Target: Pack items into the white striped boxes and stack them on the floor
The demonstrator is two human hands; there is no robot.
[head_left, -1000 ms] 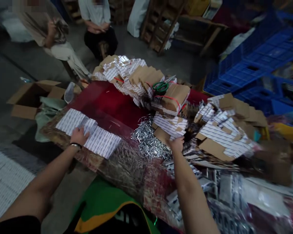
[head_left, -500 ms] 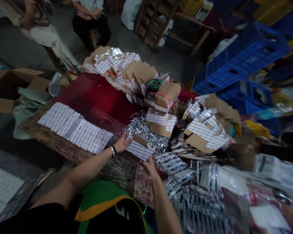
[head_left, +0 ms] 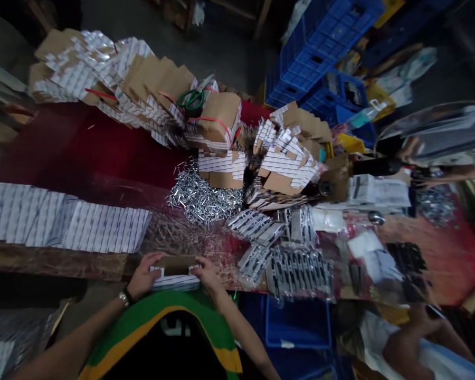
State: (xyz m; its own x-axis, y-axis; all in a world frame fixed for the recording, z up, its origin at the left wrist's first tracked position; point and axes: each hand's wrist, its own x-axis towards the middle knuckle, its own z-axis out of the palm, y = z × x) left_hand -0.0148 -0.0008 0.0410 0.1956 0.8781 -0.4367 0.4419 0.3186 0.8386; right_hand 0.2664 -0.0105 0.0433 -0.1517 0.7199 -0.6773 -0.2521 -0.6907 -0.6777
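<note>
A small cardboard box, white with dark stripes outside and brown inside, is held close to my body at the table's front edge. My left hand grips its left end, and my right hand grips its right end. Its brown inner face shows at the top between my hands. Beyond it lies a heap of small shiny metal pieces, with a flat striped carton on its far side. A row of folded striped boxes lies to the left of the heap.
Bundles of flat cartons line the far edge, with green-handled scissors on top. More cartons and plastic-wrapped metal parts lie right. Blue crates stand behind. Another person's arm is at lower right.
Both hands have brought the striped box from beside the metal heap back towards my body. It was flatter before; now its sides stand folded up. My view has turned to the right.
</note>
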